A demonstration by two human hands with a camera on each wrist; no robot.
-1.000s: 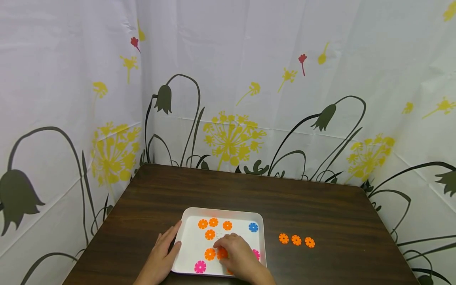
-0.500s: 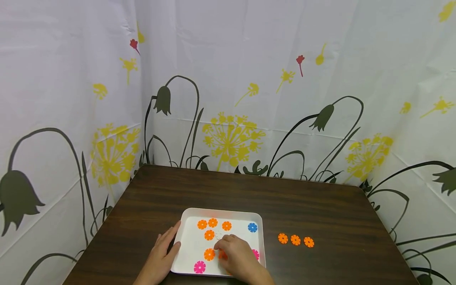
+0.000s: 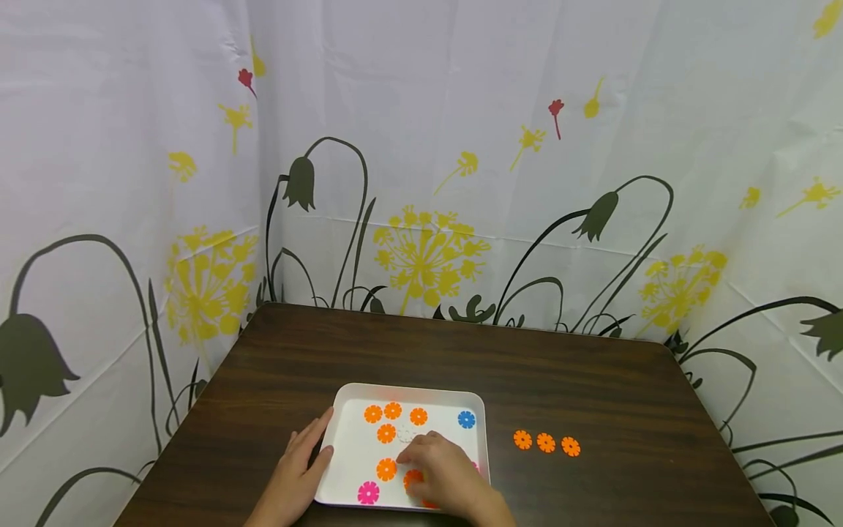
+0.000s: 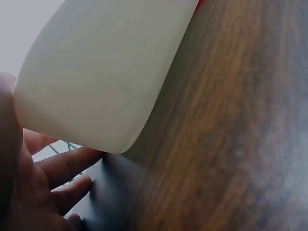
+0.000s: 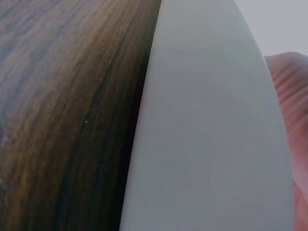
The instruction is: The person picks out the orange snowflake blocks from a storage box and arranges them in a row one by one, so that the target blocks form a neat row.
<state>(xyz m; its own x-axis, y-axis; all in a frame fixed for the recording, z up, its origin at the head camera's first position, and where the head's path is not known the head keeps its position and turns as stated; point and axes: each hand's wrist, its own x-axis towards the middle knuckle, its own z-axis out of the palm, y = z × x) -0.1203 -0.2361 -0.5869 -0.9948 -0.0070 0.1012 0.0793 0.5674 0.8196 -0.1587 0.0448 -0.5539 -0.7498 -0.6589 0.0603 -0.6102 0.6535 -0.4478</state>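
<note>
My left hand rests at the left side of a white tray, its thumb at the rim. In the left wrist view, its fingers lie outside the tray's pale corner wall. My right hand is inside the tray, bent over a notched orange plastic disc that shows flat between thumb and index finger. Whether it touches that disc is hard to tell. Another orange disc lies by the index fingertip. In the right wrist view the tray wall hides most of this hand.
Several more orange discs, a pink disc, a blue disc and white pieces lie in the tray. To its right, three orange discs form a row on the dark wooden table. A flower-print curtain hangs behind.
My right hand's fingertips have shifted slightly toward me, and the orange disc under them sits a little nearer to me. More of the white pieces shows. My left hand stays at the tray.
</note>
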